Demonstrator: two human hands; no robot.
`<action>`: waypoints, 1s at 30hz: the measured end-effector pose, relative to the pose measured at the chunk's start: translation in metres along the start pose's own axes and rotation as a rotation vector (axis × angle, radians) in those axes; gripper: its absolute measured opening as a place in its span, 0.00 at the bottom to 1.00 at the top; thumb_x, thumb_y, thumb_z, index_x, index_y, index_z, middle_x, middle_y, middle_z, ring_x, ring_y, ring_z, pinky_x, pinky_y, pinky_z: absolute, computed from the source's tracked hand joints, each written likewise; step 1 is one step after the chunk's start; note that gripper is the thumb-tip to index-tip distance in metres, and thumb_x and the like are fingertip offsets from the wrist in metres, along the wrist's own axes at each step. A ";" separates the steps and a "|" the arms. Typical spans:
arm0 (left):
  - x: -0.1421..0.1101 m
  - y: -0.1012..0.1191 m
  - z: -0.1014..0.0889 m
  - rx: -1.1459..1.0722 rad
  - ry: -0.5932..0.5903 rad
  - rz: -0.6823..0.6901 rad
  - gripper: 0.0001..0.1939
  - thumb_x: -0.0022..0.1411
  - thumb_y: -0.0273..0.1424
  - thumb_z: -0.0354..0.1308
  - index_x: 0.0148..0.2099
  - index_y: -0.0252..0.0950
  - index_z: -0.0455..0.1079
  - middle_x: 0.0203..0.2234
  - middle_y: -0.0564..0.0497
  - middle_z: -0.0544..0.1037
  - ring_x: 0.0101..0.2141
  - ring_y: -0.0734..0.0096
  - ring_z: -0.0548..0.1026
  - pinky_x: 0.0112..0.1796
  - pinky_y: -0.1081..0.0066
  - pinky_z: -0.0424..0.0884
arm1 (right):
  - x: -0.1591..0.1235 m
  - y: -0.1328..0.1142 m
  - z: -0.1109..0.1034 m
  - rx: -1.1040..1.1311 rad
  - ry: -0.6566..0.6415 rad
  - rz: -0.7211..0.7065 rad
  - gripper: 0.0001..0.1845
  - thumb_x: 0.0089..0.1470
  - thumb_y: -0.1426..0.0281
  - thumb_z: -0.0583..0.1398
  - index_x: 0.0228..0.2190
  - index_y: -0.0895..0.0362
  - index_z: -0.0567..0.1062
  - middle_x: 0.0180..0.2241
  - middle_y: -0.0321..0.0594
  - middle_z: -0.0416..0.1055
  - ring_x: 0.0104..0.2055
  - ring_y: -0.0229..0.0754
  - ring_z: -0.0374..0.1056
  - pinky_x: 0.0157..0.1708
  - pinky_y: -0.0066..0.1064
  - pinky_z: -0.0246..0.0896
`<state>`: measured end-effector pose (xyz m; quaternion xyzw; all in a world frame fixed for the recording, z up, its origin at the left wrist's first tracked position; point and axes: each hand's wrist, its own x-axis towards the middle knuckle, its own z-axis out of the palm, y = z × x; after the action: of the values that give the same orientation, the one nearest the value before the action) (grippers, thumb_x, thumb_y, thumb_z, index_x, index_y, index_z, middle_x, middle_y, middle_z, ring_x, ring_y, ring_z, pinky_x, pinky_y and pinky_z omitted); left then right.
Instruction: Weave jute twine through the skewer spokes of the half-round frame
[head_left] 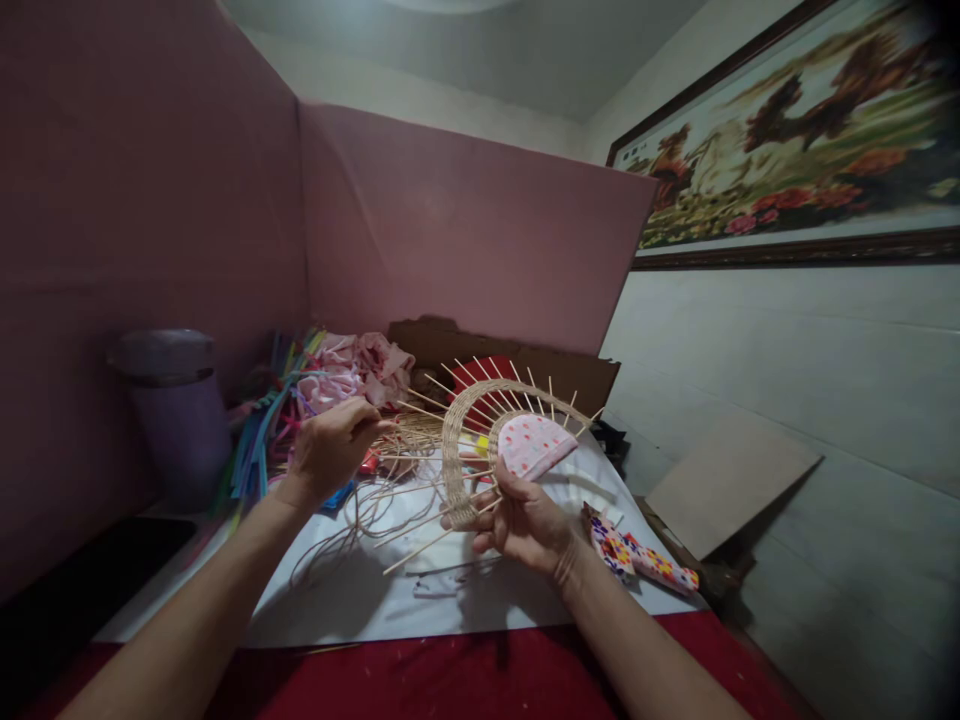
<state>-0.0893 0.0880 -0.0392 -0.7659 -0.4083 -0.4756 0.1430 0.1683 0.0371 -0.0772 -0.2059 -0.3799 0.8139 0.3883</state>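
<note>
My right hand (529, 520) grips a half-round woven fan frame (452, 450) at its lower edge, thumb on the near side. Thin pale sticks radiate out past the woven cord band. At the fan's centre sits a half-round patch of pink dotted cloth (534, 445). Off to the left, my left hand (335, 445) is raised with its fingers pinched together, apart from the fan. Whatever lies between those fingertips is too small to make out. Loose strands of brown cord (358, 515) trail over the white table covering below the two hands.
At the left stand a lidded purple tumbler (180, 420), blue and coloured strips (259, 440) and crumpled pink cloth (352, 370). Floral cloth pieces (645, 558) lie right of my right hand. A cardboard piece (525, 365) and pink panels (465, 230) rise behind.
</note>
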 end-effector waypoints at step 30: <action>-0.013 0.031 0.044 -0.848 -0.026 -0.683 0.14 0.46 0.39 0.62 0.22 0.34 0.66 0.11 0.59 0.65 0.14 0.80 0.60 0.16 0.77 0.55 | -0.005 0.003 0.007 -0.111 -0.195 0.065 0.25 0.61 0.57 0.33 0.53 0.52 0.54 0.41 0.50 0.73 0.33 0.46 0.74 0.18 0.29 0.67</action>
<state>-0.0414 0.0885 -0.0668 -0.5860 -0.4082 -0.6085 -0.3459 0.1653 0.0288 -0.0747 -0.1591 -0.4537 0.8199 0.3109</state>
